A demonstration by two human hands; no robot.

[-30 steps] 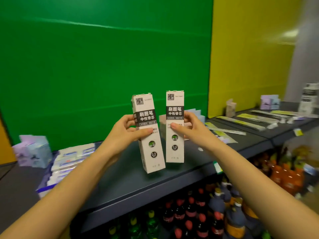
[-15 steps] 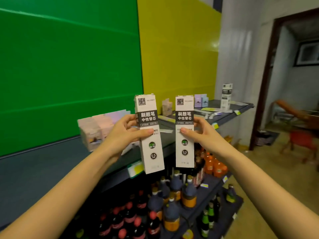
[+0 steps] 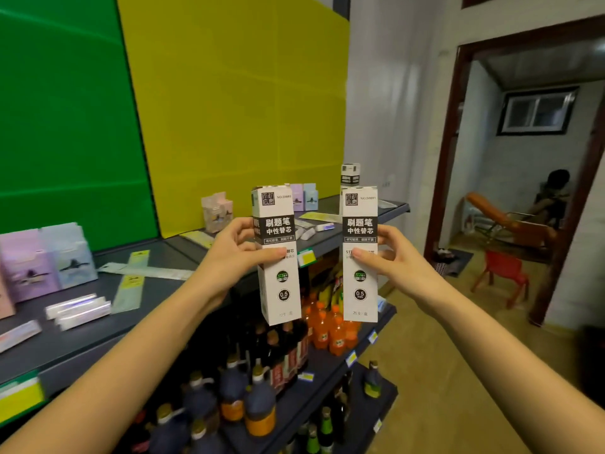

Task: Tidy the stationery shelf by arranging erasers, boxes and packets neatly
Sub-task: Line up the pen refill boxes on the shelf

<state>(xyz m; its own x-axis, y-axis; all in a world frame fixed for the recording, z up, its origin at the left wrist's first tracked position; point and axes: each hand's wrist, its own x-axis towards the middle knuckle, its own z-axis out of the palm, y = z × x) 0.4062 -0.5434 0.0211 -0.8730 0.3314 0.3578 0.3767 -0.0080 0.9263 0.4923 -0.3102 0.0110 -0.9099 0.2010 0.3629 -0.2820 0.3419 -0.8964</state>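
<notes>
Aloft, left grip (image 3: 234,257) and right grip (image 3: 397,267) hold 2 refill boxes (image 3: 360,291)

Place: a small shop, with stationery on top and drinks below.
Shelving: a dark tiered retail shelf (image 3: 82,345) with yellow price tags (image 3: 306,258) clipped to its front edge.
Stationery stock: pastel packets (image 3: 45,257) stand in rows and clear-sleeved items (image 3: 78,309) lie flat.
Drinks stock: dark bottles (image 3: 258,404) and orange soda bottles (image 3: 327,332) are massed on the lower tiers.
Packaging: the left refill box (image 3: 283,294) and right refill box (image 3: 360,204) are identical printed cartons marked 0.5 mm.
Back: a doorway (image 3: 458,158) opens onto a room with a red chair (image 3: 501,267).
</notes>
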